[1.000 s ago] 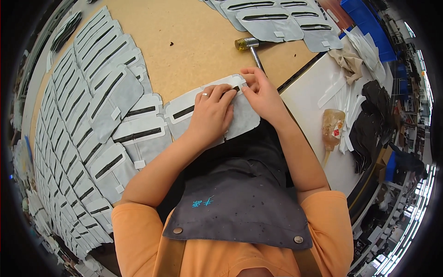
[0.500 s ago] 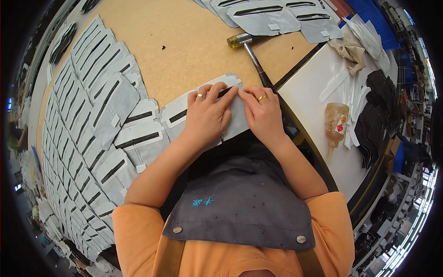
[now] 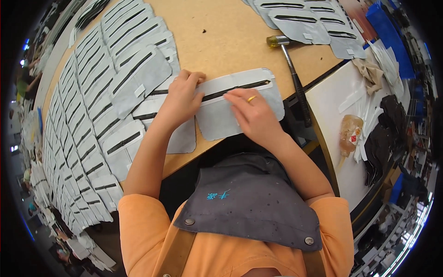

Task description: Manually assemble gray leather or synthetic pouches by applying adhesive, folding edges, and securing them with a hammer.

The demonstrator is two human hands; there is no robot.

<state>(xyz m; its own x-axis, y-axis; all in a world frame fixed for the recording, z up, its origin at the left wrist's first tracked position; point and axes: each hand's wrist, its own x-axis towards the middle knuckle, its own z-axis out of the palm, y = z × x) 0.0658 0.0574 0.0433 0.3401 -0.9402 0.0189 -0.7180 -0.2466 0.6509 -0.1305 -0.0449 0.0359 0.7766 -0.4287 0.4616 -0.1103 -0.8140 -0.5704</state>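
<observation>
A grey-white flat panel point(image 3: 217, 127) with rounded corners lies in front of me, a long black strip point(image 3: 249, 86) set along its upper part. My left hand point(image 3: 183, 97) is at the panel's left end, fingers bent down over its edge. Over the middle of the panel, my right hand point(image 3: 254, 111) has its fingers pressed together, the tips touching the lower side of the black strip. Whether anything small is between those fingertips is hidden. Another similar panel point(image 3: 183, 138) lies partly under my left wrist.
Many overlapping panels point(image 3: 92, 97) cover the left side of the wooden table point(image 3: 221, 46); more panels point(image 3: 300, 25) lie at the far right. A hammer point(image 3: 293, 69) rests near the right edge. On a white surface beyond sit a glue bottle point(image 3: 350, 134) and dark pieces point(image 3: 392, 120).
My left hand has moved from the panel's middle to its left end, uncovering the black strip. My right hand has shifted from the right end toward the middle. The whole view has swung.
</observation>
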